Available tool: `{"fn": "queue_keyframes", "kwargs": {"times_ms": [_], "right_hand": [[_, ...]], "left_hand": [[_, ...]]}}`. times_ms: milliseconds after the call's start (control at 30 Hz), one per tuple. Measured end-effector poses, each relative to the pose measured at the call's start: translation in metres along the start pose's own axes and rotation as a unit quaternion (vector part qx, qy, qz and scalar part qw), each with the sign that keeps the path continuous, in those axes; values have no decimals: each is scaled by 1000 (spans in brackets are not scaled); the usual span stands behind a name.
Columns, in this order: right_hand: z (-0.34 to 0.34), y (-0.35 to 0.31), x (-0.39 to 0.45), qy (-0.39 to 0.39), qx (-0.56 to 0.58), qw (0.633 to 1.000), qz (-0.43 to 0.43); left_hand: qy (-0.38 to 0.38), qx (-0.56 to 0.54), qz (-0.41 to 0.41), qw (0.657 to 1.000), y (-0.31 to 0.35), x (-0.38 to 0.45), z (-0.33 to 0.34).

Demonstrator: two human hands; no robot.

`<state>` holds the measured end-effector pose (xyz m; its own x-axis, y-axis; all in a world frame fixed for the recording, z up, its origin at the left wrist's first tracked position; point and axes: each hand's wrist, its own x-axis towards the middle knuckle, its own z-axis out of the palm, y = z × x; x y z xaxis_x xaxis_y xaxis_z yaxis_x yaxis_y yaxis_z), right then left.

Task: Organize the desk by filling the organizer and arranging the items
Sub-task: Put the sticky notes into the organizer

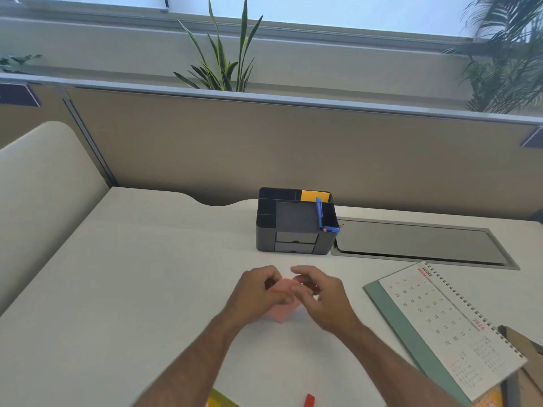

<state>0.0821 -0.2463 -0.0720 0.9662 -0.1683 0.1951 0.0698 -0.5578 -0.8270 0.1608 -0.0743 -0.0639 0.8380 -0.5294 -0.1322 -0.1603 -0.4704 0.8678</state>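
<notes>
I have a pink sticky-note pad [280, 311] between both hands, low over the desk [141, 289]. My left hand [258, 298] has its fingers [282, 299] curled over the pad's top and seems to be pinching it; my right hand [326, 301] is at its right edge with loosely bent fingers, and blur keeps me from telling whether they grip the pad or only touch it.

Straight ahead of my fingers, well apart from them, stands the dark organizer [295, 221]. It is only partly filled: a yellow pad [314, 196] sits in its back compartment, and a blue pen [319, 212] leans in the right-hand one beside what looks like a pencil end. Its big middle tray and the left slots look empty, and the small drawers in front are closed.

To the right of my right hand a desk calendar [449, 324] lies flat and askew on a green folder [405, 327], with a spiral notebook corner [526, 348] past it. Back toward my wrists, at the near edge, a red marker [309, 400] and a yellow-green item [220, 399] wait.

I judge the job around a third done: this pad goes in next, then the marker, then the calendar and paperwork need straightening.
</notes>
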Motion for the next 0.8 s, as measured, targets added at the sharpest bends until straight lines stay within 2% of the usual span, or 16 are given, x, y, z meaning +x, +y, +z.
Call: {"fn": "queue_keyframes", "kwargs": {"times_ms": [67, 133, 200, 300, 367, 433, 533, 667, 800], "right_hand": [[-5, -10, 15, 16, -32, 998, -45], [-18, -20, 32, 42, -66, 993, -91], [-37, -29, 54, 94, -101, 981, -134], [-68, -36, 93, 178, -114, 967, -143], [-85, -38, 118, 211, -129, 958, -144], [-98, -37, 141, 235, -162, 947, -145], [-108, -32, 167, 233, -225, 937, -134], [-104, -20, 186, 177, -309, 930, -96], [-91, -12, 196, 128, -327, 935, -52]], "left_hand": [[32, -40, 4, 999, 2, 3, 7], [70, -11, 5, 997, -5, 7, 10], [82, 134, 26, 987, -26, 11, 10], [60, 353, 74, 931, -65, 7, 14], [54, 406, 84, 908, -78, 2, 17], [51, 421, 92, 901, -82, 2, 19], [54, 420, 95, 901, -82, 4, 20], [61, 416, 100, 902, -85, 4, 20], [65, 415, 103, 901, -86, 6, 20]]}}
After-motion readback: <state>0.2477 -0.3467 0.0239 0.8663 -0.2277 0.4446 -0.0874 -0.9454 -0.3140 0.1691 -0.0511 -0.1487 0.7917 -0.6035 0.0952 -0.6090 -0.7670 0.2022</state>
